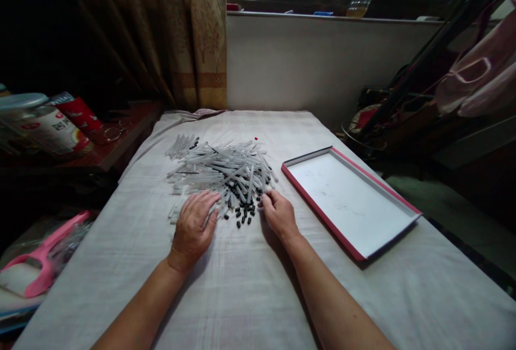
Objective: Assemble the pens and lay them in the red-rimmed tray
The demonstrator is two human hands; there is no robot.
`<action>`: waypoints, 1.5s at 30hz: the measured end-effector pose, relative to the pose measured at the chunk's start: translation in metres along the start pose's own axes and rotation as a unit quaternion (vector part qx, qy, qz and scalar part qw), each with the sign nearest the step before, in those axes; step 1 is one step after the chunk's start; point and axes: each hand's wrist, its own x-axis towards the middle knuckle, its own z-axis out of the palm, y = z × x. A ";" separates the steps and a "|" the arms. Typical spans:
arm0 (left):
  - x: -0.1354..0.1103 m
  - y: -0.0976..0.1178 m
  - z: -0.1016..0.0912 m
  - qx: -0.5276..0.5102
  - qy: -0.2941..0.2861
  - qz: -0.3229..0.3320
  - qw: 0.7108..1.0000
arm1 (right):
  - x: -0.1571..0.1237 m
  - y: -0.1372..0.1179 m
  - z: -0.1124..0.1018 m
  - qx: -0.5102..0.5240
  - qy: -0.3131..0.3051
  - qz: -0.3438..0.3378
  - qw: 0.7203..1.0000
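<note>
Bare forearms [328, 288] crossing white-clothed desk [226, 296]; left hand [193, 226] lying uncurled over translucent plastic tubes [217, 161]; right hand [279, 213] curled near black cylinders [243, 220], grip unclear.

Head-worn view from behind and above both hands [194, 223], forward and down over the table [229, 296]
</note>
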 end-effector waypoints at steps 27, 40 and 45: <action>-0.035 0.001 -0.005 -0.020 0.001 -0.047 0.999 | -0.006 0.000 -0.001 0.239 0.016 -0.025 0.971; -0.032 -0.004 -0.001 -0.091 -0.013 -0.149 0.985 | -0.018 -0.006 0.011 -0.169 -0.036 -0.232 0.957; -0.032 -0.004 -0.001 -0.096 -0.014 -0.155 0.983 | -0.009 -0.012 0.008 -0.249 -0.021 -0.142 0.958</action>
